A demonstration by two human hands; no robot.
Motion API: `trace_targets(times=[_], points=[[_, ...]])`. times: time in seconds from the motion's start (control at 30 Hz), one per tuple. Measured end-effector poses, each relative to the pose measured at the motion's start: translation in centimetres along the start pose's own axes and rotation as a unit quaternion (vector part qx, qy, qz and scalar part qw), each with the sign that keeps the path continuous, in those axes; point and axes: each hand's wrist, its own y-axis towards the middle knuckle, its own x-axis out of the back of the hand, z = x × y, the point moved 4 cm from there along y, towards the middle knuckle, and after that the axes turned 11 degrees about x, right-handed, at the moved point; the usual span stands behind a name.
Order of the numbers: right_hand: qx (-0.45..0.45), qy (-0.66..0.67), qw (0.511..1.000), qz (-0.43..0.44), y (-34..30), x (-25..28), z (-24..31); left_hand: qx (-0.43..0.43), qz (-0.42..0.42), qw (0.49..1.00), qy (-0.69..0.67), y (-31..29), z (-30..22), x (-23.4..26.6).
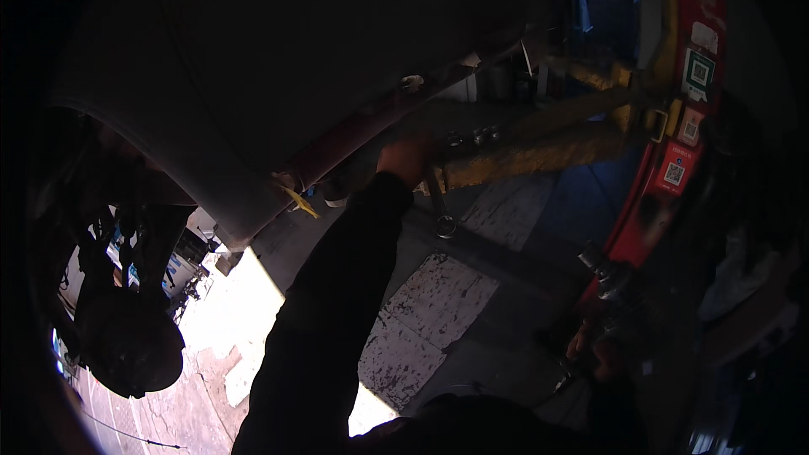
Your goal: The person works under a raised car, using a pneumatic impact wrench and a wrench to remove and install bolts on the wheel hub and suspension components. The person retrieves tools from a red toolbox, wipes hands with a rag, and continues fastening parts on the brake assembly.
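Note:
My left arm reaches up under a raised vehicle body (253,76). My left hand (406,160) is closed beside the end of a yellow lift arm (522,158), and a ring-ended wrench (444,221) hangs down from it. Deep shadow hides most of the fingers. Several small metal pieces (484,133) rest on top of the lift arm. Lower right, my right hand (594,355) has its fingers curled around a dark tool with a metal nose (600,268), apparently an impact wrench. Its nose points up and to the left.
A red lift post (657,185) with stickers stands at the right. A dark wheel-like part (131,345) hangs at the lower left. Worn pale paint (434,307) marks the floor, and sunlight falls at the left. A yellow strip (297,200) dangles from the vehicle's edge.

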Motion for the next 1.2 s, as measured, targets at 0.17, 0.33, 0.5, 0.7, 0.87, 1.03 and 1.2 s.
trace_targets(times=[0.17, 0.33, 0.5, 0.7, 0.87, 1.03, 1.2], points=[[-0.004, -0.006, 0.996, -0.091, -1.1, 4.1, 0.0, -0.026, 0.005, 0.999, -0.029, 3.6, -0.6, -1.3], [-0.001, -0.034, 0.997, -0.075, -0.4, 6.0, -0.2, -0.100, 0.052, 0.991, -0.078, 3.6, -0.6, -0.5], [-0.017, -0.020, 0.999, -0.040, 1.1, 5.9, -0.2, -0.122, 0.100, 0.980, -0.118, 3.2, -0.3, 0.6], [-0.015, -0.002, 0.999, -0.047, 2.5, 5.6, -0.3, -0.145, 0.028, 0.981, -0.128, 2.6, 0.6, 0.9], [-0.037, 0.006, 0.999, -0.006, 2.3, 5.9, -0.7, 0.021, 0.127, 0.967, -0.219, 1.9, 1.4, 1.4], [-0.065, 0.056, 0.990, 0.115, 3.1, 6.8, -1.9, 0.055, 0.041, 0.952, -0.299, -2.0, -0.7, 6.2], [-0.125, 0.163, 0.930, 0.306, 6.1, 3.9, -6.7, 0.108, 0.077, 0.877, -0.463, -16.9, -1.3, 11.4]])
